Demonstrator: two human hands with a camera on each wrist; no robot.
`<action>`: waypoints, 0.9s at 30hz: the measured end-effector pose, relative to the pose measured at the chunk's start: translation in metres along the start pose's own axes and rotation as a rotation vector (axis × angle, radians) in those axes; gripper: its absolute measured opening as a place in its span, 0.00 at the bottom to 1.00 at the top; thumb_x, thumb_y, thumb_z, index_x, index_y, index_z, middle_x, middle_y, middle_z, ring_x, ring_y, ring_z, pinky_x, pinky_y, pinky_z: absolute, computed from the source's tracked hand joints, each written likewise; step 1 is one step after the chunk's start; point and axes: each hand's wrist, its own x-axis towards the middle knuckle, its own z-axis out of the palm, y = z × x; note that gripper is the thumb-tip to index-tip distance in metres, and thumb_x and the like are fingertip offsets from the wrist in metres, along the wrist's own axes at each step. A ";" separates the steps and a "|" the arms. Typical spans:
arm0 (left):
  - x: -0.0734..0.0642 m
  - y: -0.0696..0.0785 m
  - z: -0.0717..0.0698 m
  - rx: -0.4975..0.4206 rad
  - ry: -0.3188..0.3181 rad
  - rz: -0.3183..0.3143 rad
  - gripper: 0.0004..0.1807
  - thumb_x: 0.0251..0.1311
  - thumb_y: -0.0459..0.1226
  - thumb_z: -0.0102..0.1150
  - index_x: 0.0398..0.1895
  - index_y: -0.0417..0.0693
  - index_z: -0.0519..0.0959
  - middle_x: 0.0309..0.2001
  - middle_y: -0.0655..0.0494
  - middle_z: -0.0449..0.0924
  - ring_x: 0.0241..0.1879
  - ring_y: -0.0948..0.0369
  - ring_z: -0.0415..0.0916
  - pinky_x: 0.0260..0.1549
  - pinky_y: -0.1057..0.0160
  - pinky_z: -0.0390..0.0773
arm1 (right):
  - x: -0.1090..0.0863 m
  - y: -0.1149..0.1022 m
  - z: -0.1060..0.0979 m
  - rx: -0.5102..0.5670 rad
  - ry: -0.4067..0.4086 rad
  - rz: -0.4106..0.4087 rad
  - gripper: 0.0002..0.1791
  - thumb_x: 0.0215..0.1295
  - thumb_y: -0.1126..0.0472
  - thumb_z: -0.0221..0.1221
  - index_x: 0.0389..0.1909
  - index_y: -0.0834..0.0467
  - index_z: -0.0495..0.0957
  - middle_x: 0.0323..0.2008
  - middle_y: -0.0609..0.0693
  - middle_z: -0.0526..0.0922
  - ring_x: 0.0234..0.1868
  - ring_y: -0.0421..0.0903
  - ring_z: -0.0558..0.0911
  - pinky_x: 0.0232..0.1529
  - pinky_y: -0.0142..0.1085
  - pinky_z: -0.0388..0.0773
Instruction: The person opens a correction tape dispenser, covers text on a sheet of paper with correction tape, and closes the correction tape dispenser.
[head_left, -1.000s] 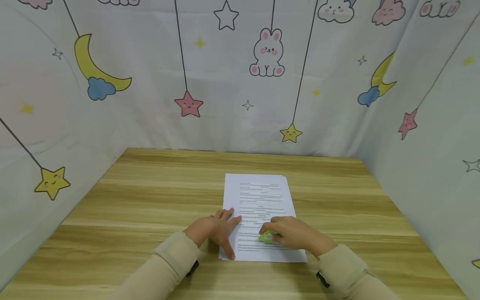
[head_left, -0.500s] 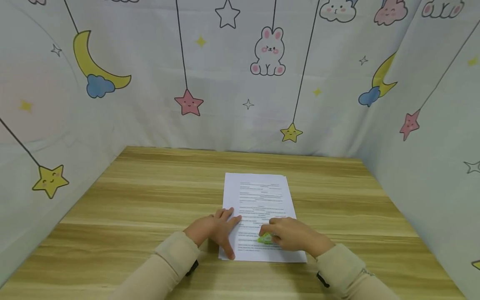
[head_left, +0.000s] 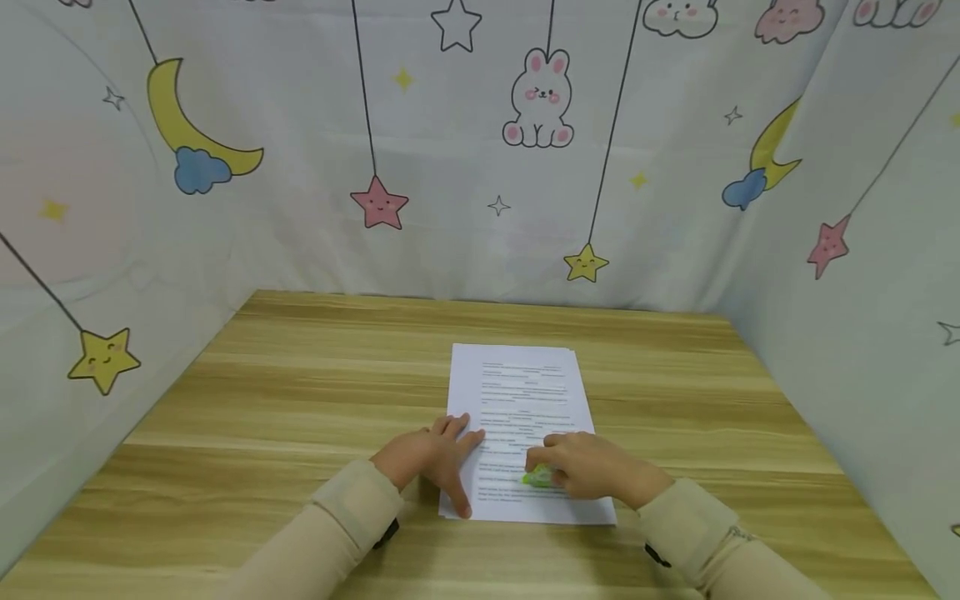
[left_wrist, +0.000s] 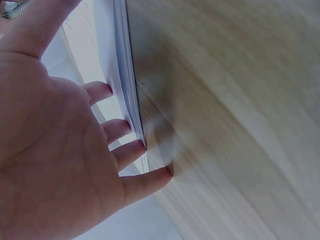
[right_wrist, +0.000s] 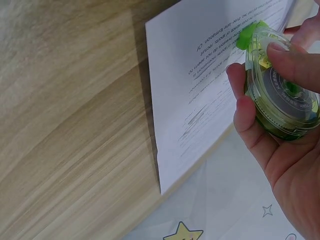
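Note:
A stack of printed paper (head_left: 510,392) lies on the wooden table, its top sheet covered in lines of text with white gaps among them. My left hand (head_left: 442,462) rests with spread fingers on the stack's left edge; in the left wrist view its fingertips (left_wrist: 132,150) reach the edges of the sheets. My right hand (head_left: 592,467) grips a see-through green correction tape (right_wrist: 285,90) between thumb and fingers. The dispenser's bright green tip (right_wrist: 246,35) is down at the text, in the lower part of the page. In the head view the fingers hide most of its body.
The wood-grain table (head_left: 337,375) extends around the paper on all sides. White curtains (head_left: 450,125) printed with moons, stars and a rabbit hang behind it and along both sides.
The right hand has slid slightly to the right across the page with the correction tape. The left hand stays in place on the paper, and the head view has shifted a little.

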 end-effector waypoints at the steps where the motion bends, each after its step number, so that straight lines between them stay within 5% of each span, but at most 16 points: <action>1: 0.000 0.000 0.000 0.003 0.002 -0.003 0.58 0.36 0.59 0.70 0.72 0.60 0.49 0.74 0.53 0.38 0.72 0.50 0.38 0.65 0.44 0.53 | 0.000 0.000 0.000 0.001 0.000 -0.004 0.16 0.52 0.70 0.57 0.38 0.47 0.78 0.27 0.44 0.77 0.20 0.34 0.62 0.23 0.24 0.61; 27: 0.000 0.000 0.001 0.031 0.012 0.003 0.58 0.36 0.59 0.70 0.72 0.59 0.49 0.73 0.52 0.39 0.71 0.50 0.39 0.65 0.45 0.53 | -0.032 0.019 -0.004 0.030 0.002 0.045 0.17 0.53 0.72 0.55 0.37 0.47 0.78 0.29 0.44 0.78 0.22 0.35 0.63 0.25 0.25 0.63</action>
